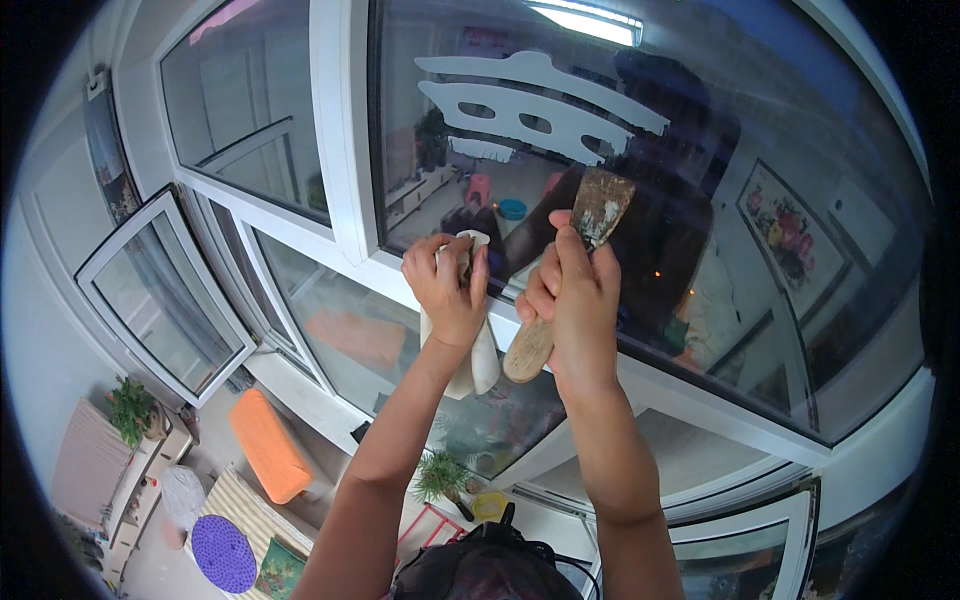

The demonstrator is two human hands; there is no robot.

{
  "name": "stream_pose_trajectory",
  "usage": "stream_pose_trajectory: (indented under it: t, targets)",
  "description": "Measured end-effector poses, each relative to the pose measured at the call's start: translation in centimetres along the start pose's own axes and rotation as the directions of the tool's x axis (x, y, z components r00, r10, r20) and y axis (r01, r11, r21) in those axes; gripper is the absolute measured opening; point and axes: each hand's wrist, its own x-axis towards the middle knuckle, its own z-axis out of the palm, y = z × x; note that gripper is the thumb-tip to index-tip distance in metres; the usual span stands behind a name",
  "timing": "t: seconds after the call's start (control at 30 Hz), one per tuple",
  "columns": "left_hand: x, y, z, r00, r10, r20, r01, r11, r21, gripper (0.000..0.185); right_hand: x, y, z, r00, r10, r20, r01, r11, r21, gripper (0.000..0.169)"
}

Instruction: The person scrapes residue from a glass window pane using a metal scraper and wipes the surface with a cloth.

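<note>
My right hand [577,292] grips a putty knife by its wooden handle [529,351]. The knife's rusty, stained blade [602,206] points up against or just in front of the dark window pane [450,195]. My left hand [450,285] clutches a white cloth [480,367] near the white frame below the pane, and the cloth hangs down under the wrist. Above both hands, a pale paper-like cut-out [536,105] with oval holes is on the glass. Its lower right edge is ragged, close above the blade. Whether the blade touches the glass I cannot tell.
An open window sash [169,300] stands at the left, another [750,547] at the lower right. Below are a potted plant [442,474], a yellow bowl [489,506], a red metal frame [431,525], an orange-covered armrest [270,446] and a purple mat [223,553]. The pane reflects the room.
</note>
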Motion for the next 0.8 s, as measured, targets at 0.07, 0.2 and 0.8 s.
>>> stream_pose_trajectory:
  t: [0.07,0.2,0.8]
  targets:
    - [0.5,0.3,0.2,1.000,0.018,-0.007,-0.018,1.000,-0.002,0.025,0.1,-0.6,0.6,1.000,0.001,0.009,-0.002,0.999,0.048,0.017]
    - [0.5,0.5,0.0,1.000,0.020,-0.012,-0.020,1.000,0.010,0.023,-0.3,-0.4,-0.8,1.000,0.023,-0.004,-0.023,1.000,-0.003,0.018]
    - [0.2,0.2,0.2,1.000,-0.011,0.004,0.011,1.000,0.000,0.025,0.1,-0.6,-0.9,1.000,0.015,0.013,-0.015,1.000,-0.006,0.018]
